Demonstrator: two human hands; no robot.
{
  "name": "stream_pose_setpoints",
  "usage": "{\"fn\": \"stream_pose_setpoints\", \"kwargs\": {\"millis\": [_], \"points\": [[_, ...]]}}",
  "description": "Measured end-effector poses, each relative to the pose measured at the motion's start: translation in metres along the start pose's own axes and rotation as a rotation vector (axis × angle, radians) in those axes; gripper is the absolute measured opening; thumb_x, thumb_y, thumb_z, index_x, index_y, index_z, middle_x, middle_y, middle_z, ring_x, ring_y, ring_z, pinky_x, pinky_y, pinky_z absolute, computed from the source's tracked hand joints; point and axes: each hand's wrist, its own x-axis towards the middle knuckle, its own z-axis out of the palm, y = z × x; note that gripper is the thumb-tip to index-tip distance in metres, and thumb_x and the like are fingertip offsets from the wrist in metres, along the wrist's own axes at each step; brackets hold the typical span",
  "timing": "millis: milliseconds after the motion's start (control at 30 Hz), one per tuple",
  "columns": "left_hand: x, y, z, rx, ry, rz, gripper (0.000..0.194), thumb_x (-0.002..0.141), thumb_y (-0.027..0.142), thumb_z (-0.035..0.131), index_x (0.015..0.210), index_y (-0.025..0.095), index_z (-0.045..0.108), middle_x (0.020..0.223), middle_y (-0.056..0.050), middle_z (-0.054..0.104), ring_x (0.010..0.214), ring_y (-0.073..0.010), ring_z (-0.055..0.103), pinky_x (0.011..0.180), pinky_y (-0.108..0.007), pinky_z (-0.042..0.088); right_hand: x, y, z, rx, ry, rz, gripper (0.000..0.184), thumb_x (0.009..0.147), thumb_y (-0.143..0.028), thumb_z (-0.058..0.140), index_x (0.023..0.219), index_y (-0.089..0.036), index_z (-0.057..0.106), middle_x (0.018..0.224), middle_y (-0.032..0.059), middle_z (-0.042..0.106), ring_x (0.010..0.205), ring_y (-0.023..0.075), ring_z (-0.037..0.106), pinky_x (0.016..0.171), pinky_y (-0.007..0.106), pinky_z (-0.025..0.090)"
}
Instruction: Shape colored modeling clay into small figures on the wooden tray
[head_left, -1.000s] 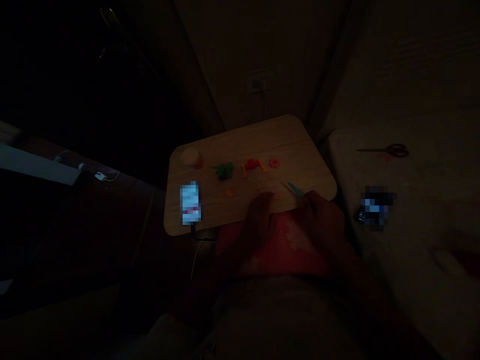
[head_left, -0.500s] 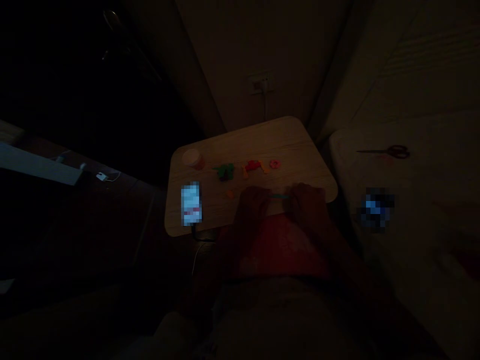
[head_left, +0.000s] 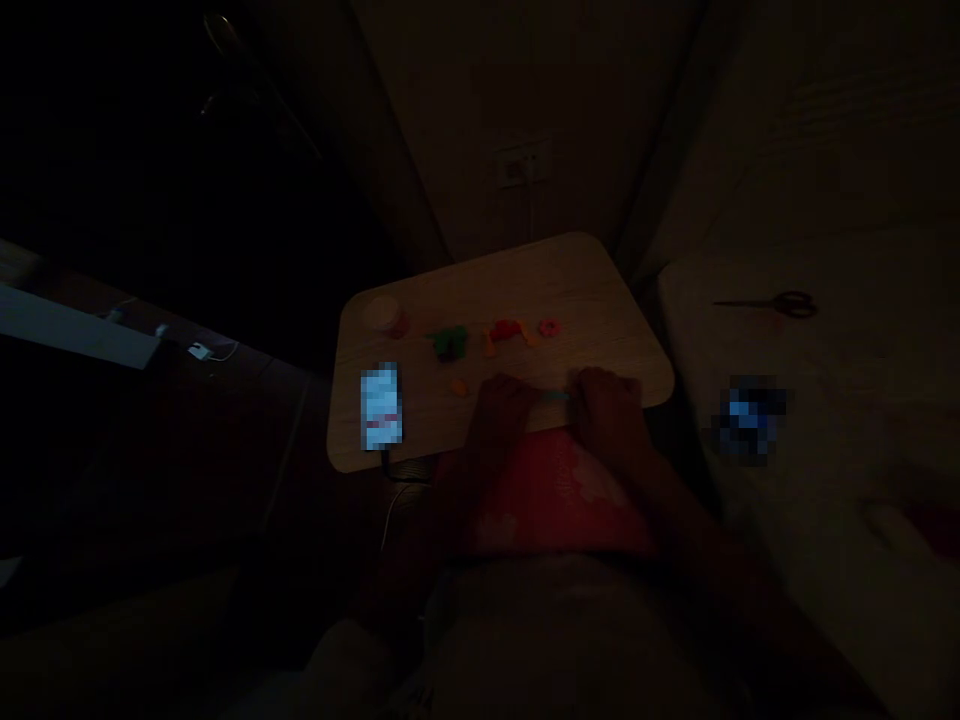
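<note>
In dim light, a thin teal strip stretches between my two hands near the front edge of a small wooden table. Its kind is too dark to make out. My left hand has its fingers curled around the strip's left end. The right end is in the closed fingers of my right hand. Beyond them lie a green shaped piece, a red piece with orange legs and a pink ring-like piece. A small orange piece is left of my left hand.
A lit phone with a cable lies at the table's left. Behind it stands a lidded tub. On a pale surface to the right are scissors and a blurred dark object with a blue glow. A wall socket is behind the table.
My right hand has shifted slightly left, and less of the teal strip shows between the hands. The pieces on the table have stayed in place.
</note>
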Motion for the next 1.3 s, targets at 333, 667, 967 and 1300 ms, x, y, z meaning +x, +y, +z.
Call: {"fn": "stream_pose_setpoints", "kwargs": {"millis": [333, 667, 967, 1300], "points": [[-0.001, 0.001, -0.001, -0.023, -0.013, 0.022, 0.022, 0.098, 0.020, 0.059, 0.109, 0.020, 0.078, 0.107, -0.009, 0.072, 0.106, -0.0249, 0.060, 0.097, -0.044, 0.049, -0.001, -0.002, 0.000, -0.074, 0.000, 0.002, 0.022, 0.101, -0.025, 0.044, 0.109, -0.014, 0.061, 0.107, 0.0154, 0.068, 0.100, 0.0292, 0.057, 0.083, 0.040, 0.027], [0.002, 0.004, -0.004, -0.067, -0.027, 0.012, 0.023, 0.097, 0.017, 0.057, 0.106, 0.020, 0.078, 0.109, -0.010, 0.069, 0.109, -0.0246, 0.059, 0.098, -0.045, 0.051, 0.000, -0.003, 0.003, -0.135, -0.024, 0.002, 0.023, 0.101, -0.024, 0.046, 0.113, -0.015, 0.063, 0.111, 0.0172, 0.065, 0.100, 0.0303, 0.054, 0.081, 0.040, 0.028], [0.002, 0.008, -0.004, -0.152, 0.060, -0.057, 0.017, 0.098, 0.019, 0.056, 0.110, 0.017, 0.069, 0.108, -0.009, 0.068, 0.107, -0.0241, 0.060, 0.101, -0.044, 0.051, 0.006, 0.010, 0.003, 0.063, -0.027, -0.007, 0.024, 0.101, -0.024, 0.040, 0.107, -0.014, 0.061, 0.106, 0.0155, 0.070, 0.096, 0.0280, 0.060, 0.081, 0.038, 0.029], [0.010, 0.014, -0.003, -0.071, 0.028, -0.082, 0.014, 0.098, 0.021, 0.059, 0.101, 0.017, 0.072, 0.106, -0.010, 0.063, 0.103, -0.0250, 0.057, 0.096, -0.043, 0.051, 0.011, 0.026, -0.009, 0.145, -0.008, 0.129, 0.025, 0.100, -0.022, 0.039, 0.109, -0.014, 0.061, 0.106, 0.0166, 0.072, 0.100, 0.0300, 0.063, 0.084, 0.039, 0.031]]}}
